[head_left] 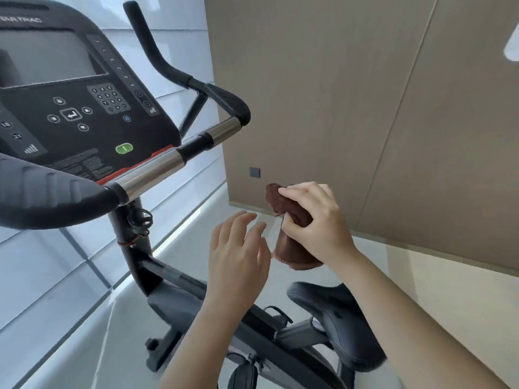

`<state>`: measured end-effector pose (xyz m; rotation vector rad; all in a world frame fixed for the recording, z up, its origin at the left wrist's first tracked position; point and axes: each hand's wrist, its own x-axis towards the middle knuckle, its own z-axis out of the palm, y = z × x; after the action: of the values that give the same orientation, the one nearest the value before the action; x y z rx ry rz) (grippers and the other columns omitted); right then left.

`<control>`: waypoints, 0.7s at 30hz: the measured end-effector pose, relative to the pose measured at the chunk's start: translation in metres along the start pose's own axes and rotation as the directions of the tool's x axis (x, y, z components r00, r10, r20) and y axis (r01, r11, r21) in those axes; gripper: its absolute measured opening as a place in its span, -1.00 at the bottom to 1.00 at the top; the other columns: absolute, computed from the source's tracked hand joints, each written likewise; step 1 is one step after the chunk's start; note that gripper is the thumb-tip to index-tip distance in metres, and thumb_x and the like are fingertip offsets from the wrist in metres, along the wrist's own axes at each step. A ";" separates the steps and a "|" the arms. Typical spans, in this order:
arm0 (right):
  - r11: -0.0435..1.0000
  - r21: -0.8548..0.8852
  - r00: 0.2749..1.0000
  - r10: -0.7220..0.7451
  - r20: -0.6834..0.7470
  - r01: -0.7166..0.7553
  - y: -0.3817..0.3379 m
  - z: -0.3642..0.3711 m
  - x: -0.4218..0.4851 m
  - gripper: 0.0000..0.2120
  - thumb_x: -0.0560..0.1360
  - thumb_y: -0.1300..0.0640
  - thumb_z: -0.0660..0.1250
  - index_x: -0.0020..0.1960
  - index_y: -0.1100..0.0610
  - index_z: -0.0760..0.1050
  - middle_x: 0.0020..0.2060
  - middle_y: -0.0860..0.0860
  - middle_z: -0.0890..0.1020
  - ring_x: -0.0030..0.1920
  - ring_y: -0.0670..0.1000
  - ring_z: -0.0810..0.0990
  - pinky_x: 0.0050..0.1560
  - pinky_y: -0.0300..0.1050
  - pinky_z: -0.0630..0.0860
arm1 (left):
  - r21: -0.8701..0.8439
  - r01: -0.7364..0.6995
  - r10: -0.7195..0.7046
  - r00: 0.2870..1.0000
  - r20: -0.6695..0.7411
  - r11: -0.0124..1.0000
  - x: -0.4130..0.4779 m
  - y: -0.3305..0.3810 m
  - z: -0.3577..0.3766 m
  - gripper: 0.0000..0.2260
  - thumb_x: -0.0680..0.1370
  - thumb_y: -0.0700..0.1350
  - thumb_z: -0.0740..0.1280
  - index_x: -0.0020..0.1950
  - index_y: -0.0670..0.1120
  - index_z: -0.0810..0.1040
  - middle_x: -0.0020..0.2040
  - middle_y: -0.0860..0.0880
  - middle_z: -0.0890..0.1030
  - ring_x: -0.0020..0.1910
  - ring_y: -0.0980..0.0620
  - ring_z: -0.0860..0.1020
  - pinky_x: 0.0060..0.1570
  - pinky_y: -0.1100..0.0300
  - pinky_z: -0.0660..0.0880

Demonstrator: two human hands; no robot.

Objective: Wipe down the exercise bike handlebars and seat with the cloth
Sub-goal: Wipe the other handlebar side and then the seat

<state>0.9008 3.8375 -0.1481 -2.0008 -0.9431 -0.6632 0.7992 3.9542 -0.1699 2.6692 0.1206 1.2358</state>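
Note:
A brown cloth (292,245) is bunched in my right hand (317,220), held in the air right of the bike. My left hand (238,254) hovers just left of the cloth, fingers spread, holding nothing. The handlebars (157,167) run across the upper left: a chrome bar with black padded grips, one grip curving up at the top. Both hands are well below and right of the bar, not touching it. The black seat (337,318) sits low at the right, under my right forearm.
The bike's console (84,108) with a screen and keypad fills the upper left. A black post (132,242) and frame run down to the pale floor. A beige panelled wall (365,108) stands close on the right, a window wall on the left.

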 end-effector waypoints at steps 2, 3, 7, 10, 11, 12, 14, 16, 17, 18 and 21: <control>0.999 -0.032 0.999 0.031 -0.026 -0.032 0.011 -0.022 -0.011 -0.67 0.33 0.24 0.33 0.09 0.13 0.58 -0.03 0.04 0.59 0.03 0.11 0.48 0.07 -0.15 0.43 | -0.039 -0.043 0.044 0.999 0.012 0.998 0.000 0.020 0.011 -0.81 0.34 -0.32 0.43 -0.06 -0.22 0.61 0.00 -0.19 0.63 0.03 -0.19 0.57 0.04 -0.02 0.46; 0.998 -0.049 0.998 0.043 -0.036 -0.045 0.017 -0.033 -0.016 -0.67 0.33 0.26 0.34 0.09 0.14 0.58 -0.04 0.04 0.59 0.03 0.12 0.48 0.08 -0.14 0.42 | -0.051 -0.061 0.062 0.998 0.021 0.997 0.000 0.030 0.017 -0.81 0.34 -0.31 0.44 -0.06 -0.22 0.61 0.00 -0.19 0.63 0.04 -0.18 0.57 0.04 -0.01 0.45; 0.986 -0.138 0.994 0.085 -0.072 -0.094 0.039 -0.078 -0.034 -0.67 0.32 0.28 0.36 0.08 0.16 0.58 -0.04 0.06 0.59 0.04 0.13 0.48 0.09 -0.19 0.39 | -0.123 -0.127 0.132 0.991 0.033 0.984 0.004 0.071 0.039 -0.81 0.34 -0.32 0.43 -0.06 -0.23 0.60 -0.01 -0.19 0.62 0.03 -0.20 0.57 0.02 -0.02 0.46; 0.969 -0.210 0.989 0.106 -0.101 -0.126 0.063 -0.117 -0.051 -0.67 0.32 0.30 0.38 0.08 0.17 0.59 -0.03 0.08 0.60 0.04 0.14 0.49 0.08 -0.17 0.41 | -0.167 -0.173 0.183 0.982 0.046 0.971 0.009 0.112 0.059 -0.81 0.34 -0.33 0.41 -0.06 -0.23 0.59 -0.01 -0.18 0.62 0.04 -0.19 0.56 0.03 -0.01 0.43; 0.963 -0.230 0.986 0.114 -0.118 -0.139 0.073 -0.131 -0.057 -0.67 0.32 0.31 0.38 0.08 0.18 0.59 -0.03 0.08 0.60 0.04 0.14 0.50 0.09 -0.17 0.41 | -0.192 -0.193 0.207 0.977 0.055 0.962 0.011 0.127 0.067 -0.81 0.35 -0.33 0.41 -0.05 -0.23 0.59 -0.01 -0.18 0.62 0.05 -0.19 0.56 0.04 0.02 0.40; 0.957 -0.247 0.983 0.123 -0.139 -0.154 0.083 -0.146 -0.063 -0.66 0.31 0.31 0.38 0.08 0.18 0.59 -0.03 0.08 0.60 0.04 0.15 0.50 0.09 -0.17 0.41 | -0.215 -0.211 0.229 0.971 0.062 0.954 0.012 0.144 0.075 -0.81 0.35 -0.33 0.40 -0.05 -0.23 0.59 0.00 -0.18 0.61 0.06 -0.19 0.56 0.05 0.04 0.38; 0.943 -0.273 0.973 0.142 -0.184 -0.189 0.106 -0.177 -0.074 -0.67 0.32 0.30 0.37 0.08 0.18 0.59 -0.03 0.08 0.60 0.03 0.15 0.51 0.08 -0.20 0.41 | -0.254 -0.226 0.255 0.963 0.087 0.940 0.012 0.179 0.093 -0.81 0.35 -0.33 0.41 -0.05 -0.23 0.60 0.00 -0.17 0.61 0.07 -0.18 0.56 0.03 0.03 0.42; 0.929 -0.296 0.961 0.156 -0.227 -0.221 0.132 -0.213 -0.086 -0.68 0.32 0.28 0.36 0.08 0.18 0.59 -0.03 0.08 0.61 0.02 0.15 0.51 0.07 -0.21 0.40 | -0.295 -0.226 0.266 0.959 0.101 0.928 0.013 0.222 0.115 -0.81 0.35 -0.33 0.40 -0.05 -0.22 0.60 0.00 -0.17 0.61 0.09 -0.17 0.55 0.04 0.02 0.43; 0.925 -0.303 0.957 0.159 -0.241 -0.230 0.145 -0.231 -0.092 -0.68 0.32 0.27 0.35 0.08 0.18 0.59 -0.03 0.07 0.61 0.02 0.15 0.51 0.07 -0.22 0.40 | -0.311 -0.227 0.271 0.957 0.105 0.923 0.015 0.243 0.125 -0.81 0.35 -0.33 0.40 -0.05 -0.22 0.60 0.00 -0.17 0.61 0.09 -0.17 0.55 0.05 0.04 0.41; 0.919 -0.311 0.953 0.165 -0.253 -0.242 0.159 -0.251 -0.098 -0.68 0.33 0.27 0.34 0.08 0.18 0.59 -0.03 0.07 0.61 0.03 0.14 0.51 0.07 -0.21 0.41 | -0.329 -0.233 0.280 0.955 0.103 0.915 0.016 0.266 0.136 -0.81 0.35 -0.33 0.40 -0.05 -0.22 0.59 0.01 -0.17 0.61 0.10 -0.18 0.55 0.07 0.05 0.38; 0.904 -0.338 0.947 0.171 -0.272 -0.260 0.203 -0.316 -0.116 -0.68 0.32 0.27 0.34 0.08 0.19 0.59 -0.03 0.08 0.61 0.03 0.15 0.51 0.06 -0.23 0.41 | -0.363 -0.253 0.301 0.950 0.082 0.897 0.023 0.341 0.169 -0.82 0.35 -0.34 0.40 -0.06 -0.24 0.59 0.00 -0.18 0.61 0.09 -0.19 0.55 0.08 0.05 0.35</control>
<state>0.9606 3.4494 -0.1526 -2.2491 -0.4635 -0.9852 0.9401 3.5999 -0.1869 2.4986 -0.4748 1.0231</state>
